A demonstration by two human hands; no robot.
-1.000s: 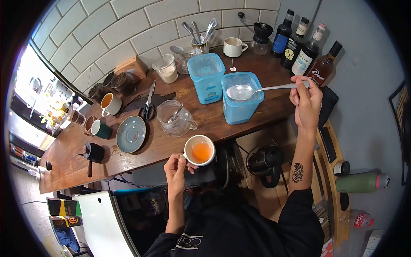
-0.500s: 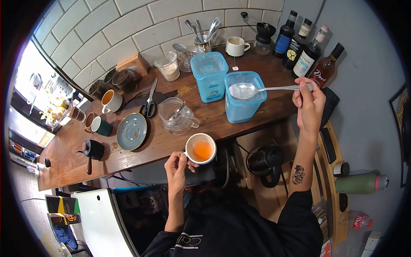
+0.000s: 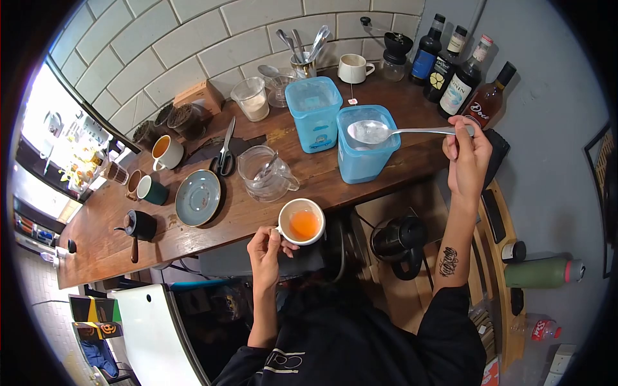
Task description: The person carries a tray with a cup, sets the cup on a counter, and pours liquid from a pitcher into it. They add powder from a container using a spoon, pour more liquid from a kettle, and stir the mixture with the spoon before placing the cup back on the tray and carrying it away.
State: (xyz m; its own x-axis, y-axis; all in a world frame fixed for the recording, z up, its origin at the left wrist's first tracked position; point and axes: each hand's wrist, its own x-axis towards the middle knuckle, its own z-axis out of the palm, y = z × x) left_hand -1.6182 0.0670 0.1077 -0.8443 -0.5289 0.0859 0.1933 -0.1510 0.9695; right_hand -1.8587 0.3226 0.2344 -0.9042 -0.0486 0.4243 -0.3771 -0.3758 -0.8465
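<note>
My left hand [image 3: 268,251] grips the handle of a white cup [image 3: 302,222] with orange-amber liquid inside, held just off the table's front edge. In my right hand [image 3: 468,151] is the handle end of a metal spoon [image 3: 421,130]. Its bowl [image 3: 369,132] lies over the mouth of the nearer blue plastic container [image 3: 367,166]. A second blue container [image 3: 315,132] stands open behind it, to the left. Close by the cup, on the table, a clear glass pitcher [image 3: 261,183] has a spoon inside.
The wooden table [image 3: 193,241] also bears black scissors [image 3: 225,157], a blue-grey saucer [image 3: 198,198], several mugs and a glass of pale powder [image 3: 256,106]. Several bottles [image 3: 459,90] stand at the back right beside a hand grinder [image 3: 396,51]. Below the edge is a black kettle [image 3: 399,239].
The spoon's bowl has shifted slightly to the right over the nearer blue container, with my right hand moving a little the same way. My left hand and the cup are almost still.
</note>
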